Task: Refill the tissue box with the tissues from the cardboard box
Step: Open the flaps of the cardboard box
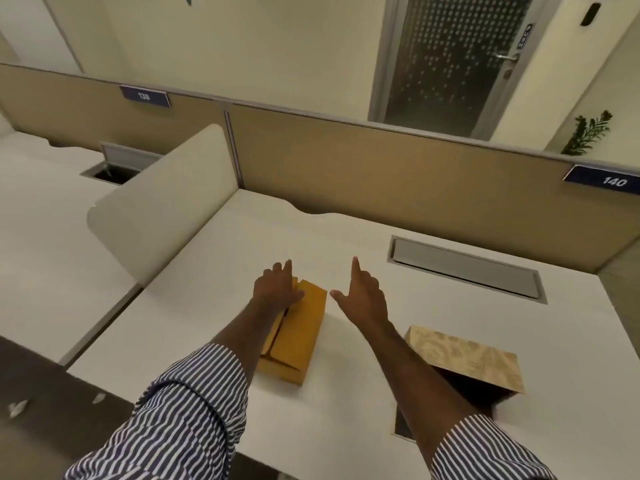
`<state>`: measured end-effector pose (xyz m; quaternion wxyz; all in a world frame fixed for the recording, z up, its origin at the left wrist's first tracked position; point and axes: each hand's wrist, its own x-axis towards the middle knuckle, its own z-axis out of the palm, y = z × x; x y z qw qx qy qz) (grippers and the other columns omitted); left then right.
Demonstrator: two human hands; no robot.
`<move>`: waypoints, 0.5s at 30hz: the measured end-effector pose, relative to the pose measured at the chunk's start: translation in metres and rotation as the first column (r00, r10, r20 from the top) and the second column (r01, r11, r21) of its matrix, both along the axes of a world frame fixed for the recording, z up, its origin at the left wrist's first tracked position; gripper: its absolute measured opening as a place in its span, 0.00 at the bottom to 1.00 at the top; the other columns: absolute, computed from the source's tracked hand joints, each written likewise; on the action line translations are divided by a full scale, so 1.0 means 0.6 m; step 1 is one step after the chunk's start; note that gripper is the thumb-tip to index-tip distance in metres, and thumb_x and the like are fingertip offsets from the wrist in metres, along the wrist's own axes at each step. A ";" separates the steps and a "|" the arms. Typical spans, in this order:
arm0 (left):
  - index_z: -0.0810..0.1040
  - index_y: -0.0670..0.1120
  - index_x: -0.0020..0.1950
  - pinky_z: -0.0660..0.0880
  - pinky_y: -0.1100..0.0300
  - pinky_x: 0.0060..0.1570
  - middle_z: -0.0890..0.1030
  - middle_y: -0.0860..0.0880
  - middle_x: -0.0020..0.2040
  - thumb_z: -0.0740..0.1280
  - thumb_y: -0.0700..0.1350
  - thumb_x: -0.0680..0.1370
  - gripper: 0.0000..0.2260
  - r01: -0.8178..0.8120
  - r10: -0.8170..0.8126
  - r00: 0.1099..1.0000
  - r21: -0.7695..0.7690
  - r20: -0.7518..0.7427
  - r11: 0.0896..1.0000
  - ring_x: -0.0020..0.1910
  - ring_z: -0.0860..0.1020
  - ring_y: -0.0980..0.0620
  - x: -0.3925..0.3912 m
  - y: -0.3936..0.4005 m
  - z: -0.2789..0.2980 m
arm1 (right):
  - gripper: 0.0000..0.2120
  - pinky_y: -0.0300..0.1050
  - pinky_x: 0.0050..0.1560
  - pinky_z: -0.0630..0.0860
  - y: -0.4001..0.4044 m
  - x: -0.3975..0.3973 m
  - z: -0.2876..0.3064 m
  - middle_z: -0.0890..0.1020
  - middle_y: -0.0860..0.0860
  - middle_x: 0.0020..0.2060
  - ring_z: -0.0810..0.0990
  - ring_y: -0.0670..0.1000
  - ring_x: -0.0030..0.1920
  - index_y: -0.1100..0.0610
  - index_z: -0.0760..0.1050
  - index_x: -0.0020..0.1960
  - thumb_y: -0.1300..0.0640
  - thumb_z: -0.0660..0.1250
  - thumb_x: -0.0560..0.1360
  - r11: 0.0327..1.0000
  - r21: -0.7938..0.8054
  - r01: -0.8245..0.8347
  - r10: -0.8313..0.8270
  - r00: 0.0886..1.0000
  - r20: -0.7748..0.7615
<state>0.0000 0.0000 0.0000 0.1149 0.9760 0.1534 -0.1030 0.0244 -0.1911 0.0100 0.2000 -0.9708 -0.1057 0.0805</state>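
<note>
A person in a striped shirt reaches both arms out over a white desk (346,403). The left hand (277,287) lies palm down on the far end of a brown cardboard box (298,336), fingers flat and spread rather than curled around anything, so it presses on the box without gripping it. The cardboard box lies flat on the desk near the middle, its long side running away from the person, with its top flaps folded shut and a seam showing along the lid. The right hand (363,296) hovers just beside the box's right edge, open, with the forefinger pointing away and the thumb stretched toward the box; it holds nothing and does not touch the box. To the right, nearer the desk's front edge, stands a tissue box (467,356) with a pale leaf-patterned cover, partly hidden behind the right forearm; whether its lid is open cannot be told. Behind it, a grey cable tray cover (464,268) is set into the desk, and a tan partition (381,174) carries a blue number plate (609,180) reading 140.
</note>
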 end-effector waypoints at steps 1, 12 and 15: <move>0.53 0.45 0.81 0.72 0.44 0.66 0.65 0.41 0.77 0.67 0.60 0.77 0.40 -0.007 0.006 0.999 -0.016 -0.033 1.000 0.72 0.69 0.38 0.000 0.006 -0.004 | 0.45 0.55 0.69 0.71 0.016 -0.006 -0.009 0.66 0.58 0.76 0.68 0.60 0.74 0.55 0.45 0.82 0.40 0.67 0.78 1.000 0.017 0.005 -0.004 0.998 -0.065; 0.56 0.47 0.81 0.73 0.46 0.66 0.70 0.41 0.74 0.68 0.53 0.76 0.37 -0.030 0.018 0.999 -0.231 -0.051 0.973 0.71 0.71 0.40 0.015 0.064 -0.042 | 0.50 0.59 0.65 0.73 0.151 -0.062 -0.087 0.53 0.55 0.80 0.64 0.62 0.75 0.52 0.45 0.82 0.33 0.68 0.73 0.992 0.088 0.091 -0.057 0.941 -0.333; 0.59 0.49 0.81 0.68 0.46 0.71 0.70 0.42 0.76 0.63 0.51 0.80 0.30 -0.060 0.056 0.998 -0.345 -0.022 0.937 0.73 0.69 0.40 0.020 0.083 -0.039 | 0.53 0.60 0.67 0.73 0.176 -0.072 -0.093 0.47 0.58 0.81 0.63 0.64 0.75 0.55 0.41 0.82 0.32 0.68 0.73 0.988 0.081 0.130 -0.092 0.927 -0.364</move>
